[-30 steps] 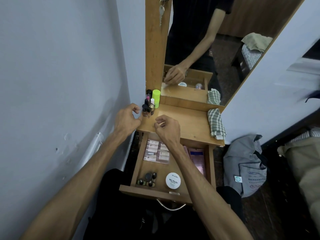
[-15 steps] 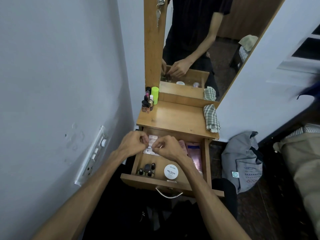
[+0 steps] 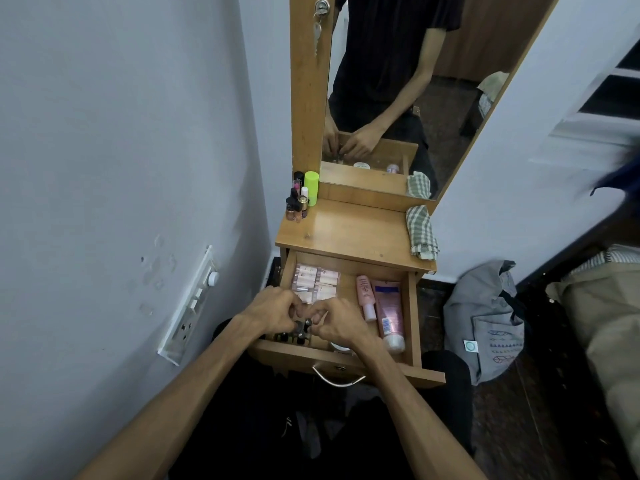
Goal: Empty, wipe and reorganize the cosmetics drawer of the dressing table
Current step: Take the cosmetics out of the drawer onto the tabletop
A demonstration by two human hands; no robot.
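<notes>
Over the open cosmetics drawer (image 3: 412, 306) of a narrow wooden dressing table (image 3: 349, 233), a person's left hand (image 3: 270, 315) and right hand (image 3: 341, 323) meet above a cluster of small dark-capped bottles (image 3: 303, 327) at the drawer's front left corner, fingers (image 3: 320, 311) curled and pinching at the caps; exactly how many bottles each hand holds cannot be told. Emptying appears to be under way: several bottles and a green tube (image 3: 311, 188) already stand at the table's back left corner, while a pack of pink sachets (image 3: 315, 282), a pink bottle (image 3: 365, 296) and a pink tube (image 3: 389, 311) lie in the drawer. Lifting the little bottles straight up, few at a time, and setting them upright beside the others would keep them from tipping. A checked cloth (image 3: 420, 233) waits at the table's right edge, likely for wiping.
</notes>
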